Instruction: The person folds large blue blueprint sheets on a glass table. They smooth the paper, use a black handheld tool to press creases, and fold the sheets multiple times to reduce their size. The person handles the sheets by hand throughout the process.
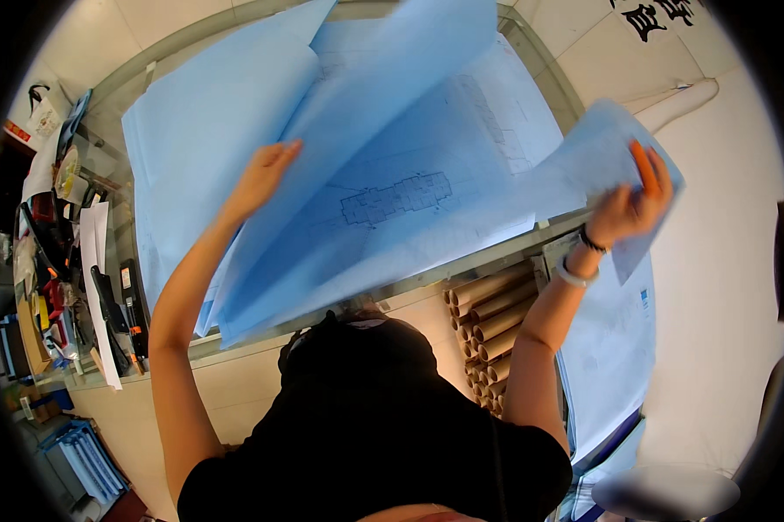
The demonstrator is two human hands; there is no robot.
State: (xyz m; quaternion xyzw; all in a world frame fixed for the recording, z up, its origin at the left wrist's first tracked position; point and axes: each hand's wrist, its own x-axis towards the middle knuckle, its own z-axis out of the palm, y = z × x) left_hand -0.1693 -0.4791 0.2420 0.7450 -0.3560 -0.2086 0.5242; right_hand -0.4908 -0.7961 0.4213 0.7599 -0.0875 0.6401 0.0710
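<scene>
A large blue drawing sheet (pixel 427 161) with a printed building plan lies spread over the glass-topped table, part of it raised in a blurred, curling fold. My left hand (pixel 268 177) is closed at the left edge of that fold, fingers pressed together. Past the table's right edge, my right hand (pixel 629 209) grips the sheet's lifted right end; an orange finger cover (pixel 644 167) shows on one finger. More blue sheets (pixel 209 104) are stacked beneath and to the left. A dark bead band and a pale bangle circle my right wrist.
Tools, papers and a black cutter (pixel 107 300) crowd the table's left end. Cardboard tubes (pixel 496 322) are stacked below the front right edge. Further blue sheets (pixel 614 365) lie at the right, and blue folders (pixel 92 461) stand at the lower left.
</scene>
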